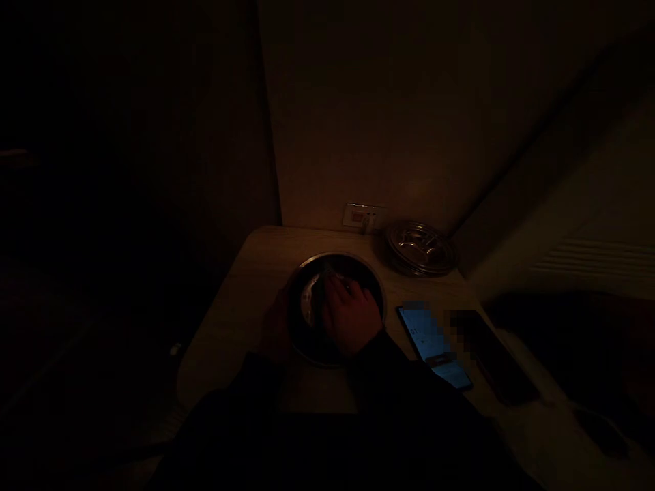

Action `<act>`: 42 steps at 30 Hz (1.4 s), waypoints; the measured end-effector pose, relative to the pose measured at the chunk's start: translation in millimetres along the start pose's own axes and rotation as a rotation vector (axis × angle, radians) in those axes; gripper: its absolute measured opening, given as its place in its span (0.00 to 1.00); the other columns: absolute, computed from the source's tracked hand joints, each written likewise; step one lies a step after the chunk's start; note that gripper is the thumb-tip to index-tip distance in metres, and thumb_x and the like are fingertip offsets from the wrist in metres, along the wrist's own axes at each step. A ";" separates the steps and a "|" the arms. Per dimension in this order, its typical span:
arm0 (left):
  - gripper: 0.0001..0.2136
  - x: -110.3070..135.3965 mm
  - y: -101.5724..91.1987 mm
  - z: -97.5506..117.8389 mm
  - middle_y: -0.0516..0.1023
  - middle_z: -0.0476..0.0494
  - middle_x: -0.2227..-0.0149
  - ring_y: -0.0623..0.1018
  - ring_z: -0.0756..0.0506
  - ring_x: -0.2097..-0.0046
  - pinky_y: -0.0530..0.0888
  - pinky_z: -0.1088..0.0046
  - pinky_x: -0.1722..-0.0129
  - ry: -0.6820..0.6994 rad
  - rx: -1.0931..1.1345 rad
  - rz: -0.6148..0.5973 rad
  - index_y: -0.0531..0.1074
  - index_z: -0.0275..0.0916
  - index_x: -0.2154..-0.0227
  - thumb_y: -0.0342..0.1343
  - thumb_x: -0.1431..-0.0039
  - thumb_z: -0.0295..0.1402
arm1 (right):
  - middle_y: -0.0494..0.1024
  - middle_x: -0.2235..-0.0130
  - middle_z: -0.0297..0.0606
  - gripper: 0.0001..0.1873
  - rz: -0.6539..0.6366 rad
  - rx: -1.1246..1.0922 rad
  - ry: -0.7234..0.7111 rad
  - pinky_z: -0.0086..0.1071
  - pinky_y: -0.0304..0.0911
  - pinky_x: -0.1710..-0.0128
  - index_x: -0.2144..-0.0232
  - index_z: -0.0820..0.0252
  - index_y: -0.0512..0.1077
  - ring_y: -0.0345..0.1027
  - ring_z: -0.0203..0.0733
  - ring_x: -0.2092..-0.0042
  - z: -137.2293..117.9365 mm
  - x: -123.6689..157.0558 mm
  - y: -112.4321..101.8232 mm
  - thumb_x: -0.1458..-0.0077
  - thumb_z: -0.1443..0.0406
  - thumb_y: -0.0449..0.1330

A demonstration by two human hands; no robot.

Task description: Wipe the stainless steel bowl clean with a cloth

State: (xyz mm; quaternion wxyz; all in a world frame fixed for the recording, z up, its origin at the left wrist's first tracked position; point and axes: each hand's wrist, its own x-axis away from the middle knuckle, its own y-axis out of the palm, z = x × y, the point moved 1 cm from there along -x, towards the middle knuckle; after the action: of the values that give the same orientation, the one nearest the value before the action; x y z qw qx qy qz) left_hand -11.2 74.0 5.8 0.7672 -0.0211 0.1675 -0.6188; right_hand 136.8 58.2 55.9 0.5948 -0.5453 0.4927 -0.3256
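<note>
A round, steep-sided metal bowl (307, 258) stands on the pale wooden table, its rim catching a little light. My right hand (353, 314) reaches down into it with the fingers bent and drawn together. Something dark is under those fingers, too dim to name. At the bowl's left side my left hand (275, 326) rests against the outer wall and seems to steady it; deep shadow covers most of its fingers. Part of the bowl's shiny bottom shows left of my right hand.
Stacked metal compartment plates (422, 249) sit at the table's back right, near a wall socket (363, 216). A lit phone (430, 344) lies right of the bowl, beside a dark flat object (499, 361). The wooden table (240, 273) has a rounded left edge.
</note>
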 end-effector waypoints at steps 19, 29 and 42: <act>0.22 3.7 -1.8 7.3 0.80 0.39 0.61 0.78 0.38 0.56 0.73 0.58 0.52 -0.140 0.037 0.030 0.74 0.39 0.62 0.40 0.41 0.49 | 0.78 0.51 0.42 0.17 -0.342 -0.111 -0.244 0.45 0.60 0.51 0.50 0.63 0.71 0.67 0.50 0.50 -7.4 48.5 -17.2 0.39 0.64 0.53; 0.21 2.9 1.4 5.0 0.81 0.41 0.60 0.79 0.40 0.57 0.75 0.60 0.53 -0.156 0.089 0.007 0.74 0.39 0.62 0.41 0.38 0.47 | 0.73 0.45 0.50 0.21 -0.414 -0.026 -0.165 0.50 0.52 0.43 0.47 0.70 0.69 0.61 0.55 0.43 -11.0 50.9 -24.3 0.39 0.65 0.54; 0.20 3.6 1.4 6.7 0.80 0.42 0.70 0.79 0.42 0.66 0.77 0.64 0.61 -0.198 0.100 0.036 0.74 0.40 0.69 0.39 0.36 0.43 | 0.62 0.36 0.40 0.26 -0.225 -0.232 -0.106 0.51 0.57 0.44 0.38 0.64 0.60 0.55 0.52 0.39 -39.9 39.5 3.7 0.38 0.64 0.51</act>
State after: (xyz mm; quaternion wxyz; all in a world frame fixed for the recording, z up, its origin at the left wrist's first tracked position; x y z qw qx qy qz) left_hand -7.4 69.7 10.9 0.7912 -0.0407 0.0601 -0.6073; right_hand 110.6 9.3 46.4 0.5131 -0.6783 0.4308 -0.3018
